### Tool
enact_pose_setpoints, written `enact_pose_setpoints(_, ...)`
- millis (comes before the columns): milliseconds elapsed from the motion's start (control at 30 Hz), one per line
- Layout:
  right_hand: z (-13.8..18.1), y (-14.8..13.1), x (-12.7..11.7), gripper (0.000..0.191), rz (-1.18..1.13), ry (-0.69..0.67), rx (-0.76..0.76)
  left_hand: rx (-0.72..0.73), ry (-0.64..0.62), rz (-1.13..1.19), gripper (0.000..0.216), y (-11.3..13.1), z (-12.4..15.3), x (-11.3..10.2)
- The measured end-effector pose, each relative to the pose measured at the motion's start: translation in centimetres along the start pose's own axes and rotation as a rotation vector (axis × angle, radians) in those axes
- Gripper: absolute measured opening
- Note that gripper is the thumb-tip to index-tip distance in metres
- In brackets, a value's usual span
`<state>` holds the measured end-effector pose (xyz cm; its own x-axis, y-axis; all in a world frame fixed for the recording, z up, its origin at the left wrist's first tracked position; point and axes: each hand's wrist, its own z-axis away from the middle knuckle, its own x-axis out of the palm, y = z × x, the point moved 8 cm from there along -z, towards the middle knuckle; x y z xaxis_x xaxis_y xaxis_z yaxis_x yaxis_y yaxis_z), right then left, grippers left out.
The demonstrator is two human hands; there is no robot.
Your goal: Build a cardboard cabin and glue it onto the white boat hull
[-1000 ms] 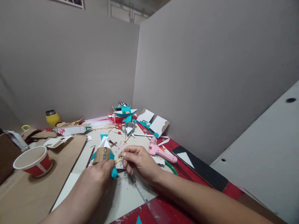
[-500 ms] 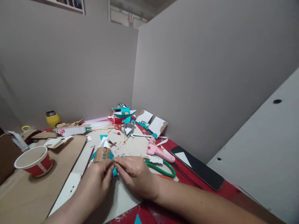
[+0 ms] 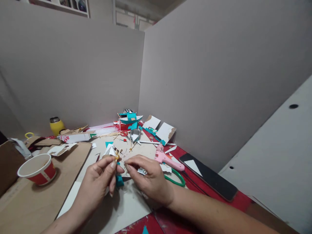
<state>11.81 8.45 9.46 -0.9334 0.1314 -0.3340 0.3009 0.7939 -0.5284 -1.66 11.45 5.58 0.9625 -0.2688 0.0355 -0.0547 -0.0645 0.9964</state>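
Note:
My left hand (image 3: 101,177) is pinched on a small yellowish wooden piece (image 3: 117,157), held just above the table. My right hand (image 3: 146,177) is curled close beside it, fingertips near the same piece, with a small metal object (image 3: 141,171) tucked under its fingers. Behind the left fingers lie a brown cardboard tube with white paper (image 3: 109,152) and a teal paper scrap (image 3: 119,180). A pink glue gun (image 3: 165,158) and green-handled scissors (image 3: 175,177) lie just right of my right hand.
A red and white paper cup (image 3: 37,169) stands at the left on brown cardboard (image 3: 36,201). A paper boat model (image 3: 130,120), skewers and scraps crowd the back corner. A black phone (image 3: 209,177) lies at the right. A yellow bottle (image 3: 56,125) is far left. Grey partitions wall the desk.
My left hand lifted off the cardboard tube and now pinches the small wooden piece higher up. My right hand drew slightly apart from it, and a metal object shows under its fingers.

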Motion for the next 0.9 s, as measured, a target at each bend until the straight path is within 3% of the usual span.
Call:
enact_pose_setpoints(167,0.9,3.0,3.1,0.019,-0.396,-0.247,0.524,0.003,-0.007,0.025,0.026,-0.4,0.2,0.0)
enact_pose_setpoints(267,2.0,3.0,5.1,0.030,-0.736,-0.398,0.710,-0.014,-0.037,0.060,0.027,-0.6,0.4,0.4)
enact_pose_setpoints(367,2.6,3.1,5.9,0.040,-0.869,-0.485,0.819,-0.038,-0.047,0.080,0.031,-0.8,0.5,0.6)
enact_pose_setpoints(667,2.7,4.2,5.2,0.043,-0.794,-0.392,0.920,0.003,0.068,-0.022,0.034,-0.2,0.5,-0.7)
enact_pose_setpoints(900,0.5,3.8,3.2,0.014,-0.487,-0.343,0.571,-0.074,0.094,0.182,0.042,-0.1,-0.1,-0.8)
